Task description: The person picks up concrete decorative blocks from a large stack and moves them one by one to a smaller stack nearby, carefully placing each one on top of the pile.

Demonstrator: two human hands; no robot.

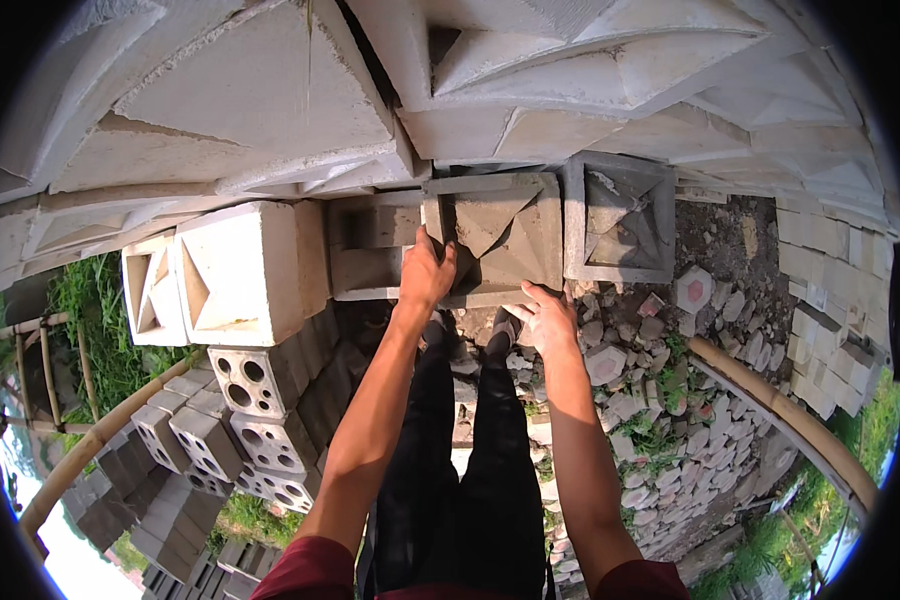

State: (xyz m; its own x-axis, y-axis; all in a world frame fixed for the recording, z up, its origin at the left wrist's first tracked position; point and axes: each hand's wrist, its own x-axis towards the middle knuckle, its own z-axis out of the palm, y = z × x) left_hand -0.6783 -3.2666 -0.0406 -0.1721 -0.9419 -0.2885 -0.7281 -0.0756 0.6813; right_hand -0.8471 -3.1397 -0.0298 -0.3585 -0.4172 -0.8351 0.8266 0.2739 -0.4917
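A square grey concrete block [526,237] with a recessed, faceted front lies before me. My left hand [428,272] is closed on its left edge, the fingers bent over the frame. At the lower right corner my right hand [547,318] is open, its fingers spread apart and the fingertips at the block's edge; whether they bear any weight I cannot tell. A similar block [372,225] sits partly beneath or behind the left side of the held one. To the right stands another framed block [622,272] with a crossed, pyramid-like face.
Large pale concrete blocks [260,110] are stacked along the far side. White blocks [250,265] and hollow blocks with round holes [255,385] stand at left. Broken paving pieces [670,470] cover the ground at right, near a bamboo pole [780,415]. Pale bricks [840,320] form a stack farther right.
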